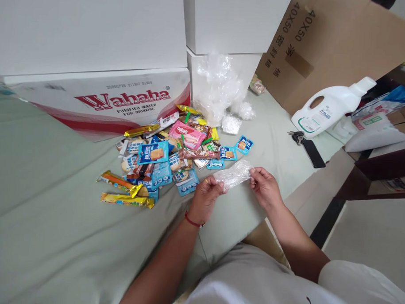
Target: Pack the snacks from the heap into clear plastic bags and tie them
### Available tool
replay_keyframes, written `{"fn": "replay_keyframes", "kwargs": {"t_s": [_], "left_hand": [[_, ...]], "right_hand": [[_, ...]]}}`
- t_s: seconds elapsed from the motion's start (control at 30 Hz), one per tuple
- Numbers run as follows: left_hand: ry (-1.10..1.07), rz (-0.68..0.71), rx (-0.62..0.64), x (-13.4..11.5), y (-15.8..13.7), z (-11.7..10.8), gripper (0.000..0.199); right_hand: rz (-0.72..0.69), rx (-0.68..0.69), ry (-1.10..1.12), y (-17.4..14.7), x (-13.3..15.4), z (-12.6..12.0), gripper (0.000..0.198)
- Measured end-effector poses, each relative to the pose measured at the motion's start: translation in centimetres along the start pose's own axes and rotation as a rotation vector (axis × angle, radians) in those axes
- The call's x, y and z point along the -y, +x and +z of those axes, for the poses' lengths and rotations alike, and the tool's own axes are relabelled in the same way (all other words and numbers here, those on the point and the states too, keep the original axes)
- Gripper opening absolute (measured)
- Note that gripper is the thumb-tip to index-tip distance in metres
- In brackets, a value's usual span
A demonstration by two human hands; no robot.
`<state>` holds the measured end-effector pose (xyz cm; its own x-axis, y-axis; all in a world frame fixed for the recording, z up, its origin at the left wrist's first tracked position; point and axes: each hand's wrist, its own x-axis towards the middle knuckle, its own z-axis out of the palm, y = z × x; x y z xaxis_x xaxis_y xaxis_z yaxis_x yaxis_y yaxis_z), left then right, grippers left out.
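Observation:
Between my two hands a clear plastic bag [234, 175] is stretched out, flattened and crinkled. My left hand [206, 197] pinches its left end, with a red cord around the wrist. At the other end, my right hand [263, 186] pinches the edge between thumb and fingers. Just beyond lies a loose pile of wrapped snacks: a pink nabati packet [187, 134], a brown stick-shaped packet [199, 154], several blue packets [153, 153] and yellow-wrapped bars [127, 200]. Behind the pile stands a heap of clear plastic bags [218, 92], a folded one [231, 124] in front.
A Wahaha water carton [101, 99] stands behind the snacks, below white boxes [90, 28]. On the right are a white detergent bottle [330, 105], keys [296, 136], a black flat object [313, 153] and a large brown cardboard box [329, 45]. Green cloth [54, 217] covers the surface.

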<state>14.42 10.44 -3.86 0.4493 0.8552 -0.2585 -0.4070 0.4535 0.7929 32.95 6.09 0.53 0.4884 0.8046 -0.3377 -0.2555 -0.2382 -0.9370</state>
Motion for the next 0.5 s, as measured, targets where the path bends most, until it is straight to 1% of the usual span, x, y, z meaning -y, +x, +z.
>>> {"fn": "replay_keyframes", "kwargs": {"t_s": [0.03,0.07,0.1,0.17,0.2,0.23,0.27,0.3,0.33,0.4,0.43,0.5], "left_hand": [[0.034,0.024,-0.021,-0.1,0.0,0.0,0.051],[0.096,0.083,-0.064,-0.1,-0.1,0.0,0.049],[0.185,0.174,-0.124,-0.2,-0.3,-0.1,0.047],[0.429,0.409,-0.242,-0.3,-0.6,-0.1,0.046],[0.567,0.518,-0.261,-0.4,-0.8,-0.2,0.048],[0.703,0.6,-0.237,-0.5,-1.0,-0.2,0.052],[0.831,0.648,-0.176,-0.5,-1.1,-0.2,0.053],[0.94,0.663,-0.097,-0.5,-1.1,-0.1,0.048],[1.025,0.655,-0.019,-0.4,-1.1,-0.1,0.039],[1.107,0.605,0.09,-0.1,-1.0,-0.1,0.017],[1.1,0.573,0.112,0.0,-0.9,-0.1,0.017],[1.017,0.51,0.106,0.3,-0.8,-0.2,0.024]], "right_hand": [[0.013,-0.007,0.018,0.2,0.2,-0.2,0.042],[0.019,-0.009,0.023,0.4,0.5,-0.4,0.042],[0.019,-0.009,0.016,0.5,0.7,-0.5,0.042],[0.005,-0.002,-0.031,0.5,0.9,-0.7,0.042],[-0.004,0.008,-0.061,0.5,1.0,-0.8,0.042],[-0.007,0.025,-0.088,0.4,1.1,-0.8,0.042],[-0.003,0.047,-0.106,0.4,1.1,-0.7,0.043],[0.007,0.071,-0.112,0.4,1.1,-0.6,0.043],[0.021,0.093,-0.107,0.3,1.1,-0.4,0.044],[0.048,0.124,-0.076,0.4,1.1,-0.1,0.045],[0.058,0.135,-0.058,0.4,1.1,0.0,0.045],[0.081,0.164,-0.03,0.5,1.1,0.2,0.044]]}}
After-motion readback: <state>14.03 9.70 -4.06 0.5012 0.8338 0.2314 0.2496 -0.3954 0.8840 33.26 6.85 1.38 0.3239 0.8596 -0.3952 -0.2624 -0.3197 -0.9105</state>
